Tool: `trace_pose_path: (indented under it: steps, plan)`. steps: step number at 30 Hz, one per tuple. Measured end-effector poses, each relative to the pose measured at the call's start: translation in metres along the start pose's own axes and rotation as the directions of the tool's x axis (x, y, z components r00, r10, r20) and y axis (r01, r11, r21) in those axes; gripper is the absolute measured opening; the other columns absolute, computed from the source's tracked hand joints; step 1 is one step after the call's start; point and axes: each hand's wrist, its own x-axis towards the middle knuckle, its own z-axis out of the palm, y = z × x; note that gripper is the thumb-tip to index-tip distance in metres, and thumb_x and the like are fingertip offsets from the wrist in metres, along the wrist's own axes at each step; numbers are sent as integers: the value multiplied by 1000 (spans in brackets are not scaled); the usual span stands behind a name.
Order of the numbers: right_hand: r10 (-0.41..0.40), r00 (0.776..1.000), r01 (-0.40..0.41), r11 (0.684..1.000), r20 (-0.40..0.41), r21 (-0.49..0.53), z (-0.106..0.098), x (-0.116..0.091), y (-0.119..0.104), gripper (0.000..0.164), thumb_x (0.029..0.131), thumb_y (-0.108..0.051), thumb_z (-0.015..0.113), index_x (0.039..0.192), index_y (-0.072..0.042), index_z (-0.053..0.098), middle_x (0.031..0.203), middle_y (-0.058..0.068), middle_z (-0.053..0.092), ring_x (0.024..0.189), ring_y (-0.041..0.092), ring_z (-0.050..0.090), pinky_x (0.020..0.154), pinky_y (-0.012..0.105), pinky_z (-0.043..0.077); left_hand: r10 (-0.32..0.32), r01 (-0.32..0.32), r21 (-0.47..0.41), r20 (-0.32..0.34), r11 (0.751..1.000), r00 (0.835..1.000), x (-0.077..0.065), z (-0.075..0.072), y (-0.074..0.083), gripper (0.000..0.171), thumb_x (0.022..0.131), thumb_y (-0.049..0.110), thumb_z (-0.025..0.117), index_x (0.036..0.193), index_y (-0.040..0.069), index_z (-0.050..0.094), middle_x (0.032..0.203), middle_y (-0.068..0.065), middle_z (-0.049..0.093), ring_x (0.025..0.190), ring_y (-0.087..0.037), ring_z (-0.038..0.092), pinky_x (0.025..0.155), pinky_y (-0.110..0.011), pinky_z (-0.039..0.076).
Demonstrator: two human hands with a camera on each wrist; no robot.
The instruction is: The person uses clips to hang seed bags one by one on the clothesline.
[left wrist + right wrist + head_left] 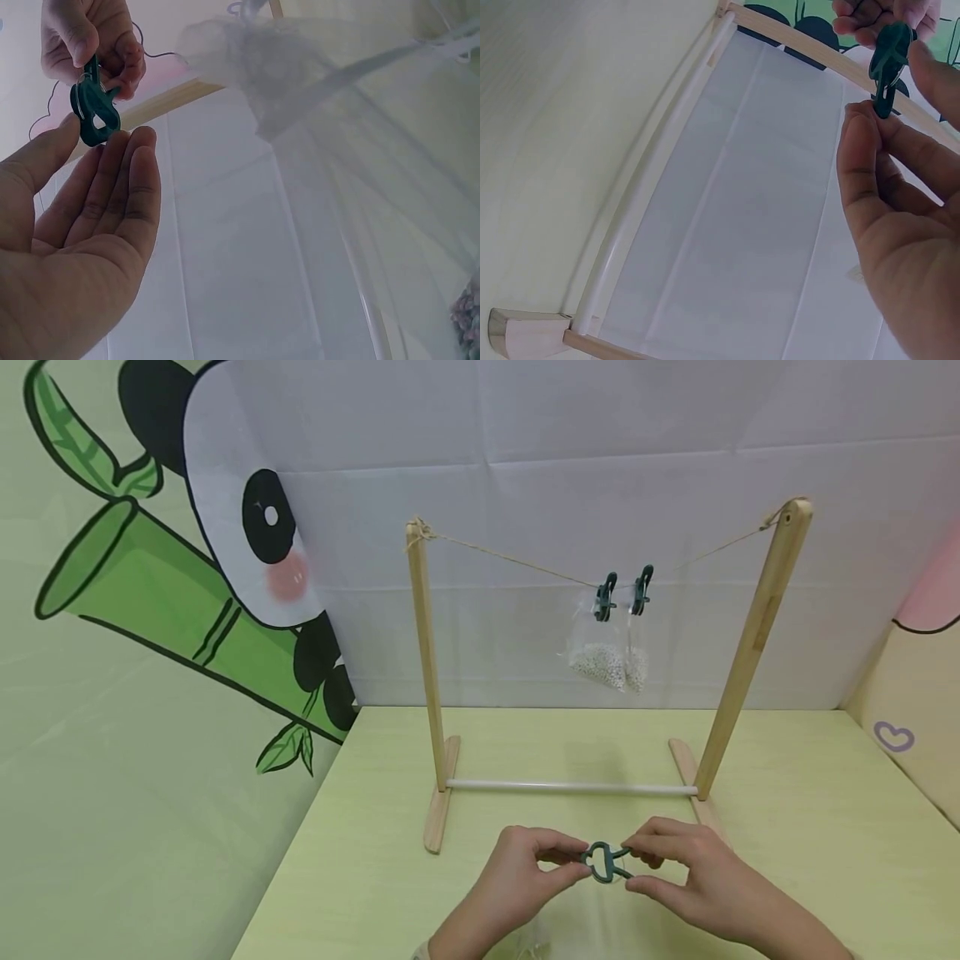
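A dark green spring clip [608, 860] is held between both hands above the table's near part. With thumb and fingertips, my left hand [521, 868] pinches the clip's rounded jaw end. My right hand [697, 870] holds the two handle ends between thumb and fingers. The same clip [96, 116] shows at upper left in the left wrist view, and the clip [889, 64] is at upper right in the right wrist view. Close to the left wrist camera is a clear plastic bag [300, 112], with small beads [469, 319] at the lower right edge.
Beyond the hands stands a wooden frame with a left post [427, 652], right post [753, 635] and white bottom rod [570, 787]. From its string [517, 560] hang bags of white beads [597, 664] on two green clips [606, 597]. Clear plastic [534, 947] lies at the bottom edge.
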Motion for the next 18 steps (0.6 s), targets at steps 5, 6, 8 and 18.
trace_pose_path:
  steps: [5, 6, 8, 18]
  plan:
    - [10, 1000, -10, 1000, -6, -15, -2, 1, -1, 34, 80, -8, 87, 107, -24, 75, 98, -19, 62, 79, 2, 58, 69, 15, 47, -18, 19, 39, -15, 999, 1000, 0, -3, -2, 18, 87, 14, 84, 103, 8, 81, 97, 8, 75, 87, -6, 70, 80, -28, 56]
    - [8, 1000, -8, 1000, -10, -16, -2, 1, -1, 34, 80, -7, 87, 107, -24, 75, 97, -19, 63, 78, 1, 58, 68, 15, 47, -19, 20, 49, -19, 999, 1000, 0, -4, -2, 18, 86, 15, 84, 103, 8, 81, 97, 8, 75, 88, -6, 69, 81, -28, 56]
    - [2, 1000, -2, 1000, -18, -12, -2, 2, -1, 33, 79, -5, 87, 104, -23, 75, 95, -19, 64, 76, 0, 59, 66, 14, 47, -19, 21, 65, -24, 998, 1000, 0, -6, -2, 19, 86, 16, 85, 103, 8, 81, 98, 7, 75, 89, -8, 69, 81, -27, 56]
    - [-30, 999, 30, 1000, -20, 1, -3, 2, 2, 26, 82, -3, 84, 99, -21, 78, 93, -17, 67, 73, -2, 58, 62, 11, 46, -79, 77, 142, 9, 987, 997, -7, -22, -7, 25, 86, 20, 85, 109, 12, 79, 102, 12, 73, 95, -9, 67, 85, -27, 54]
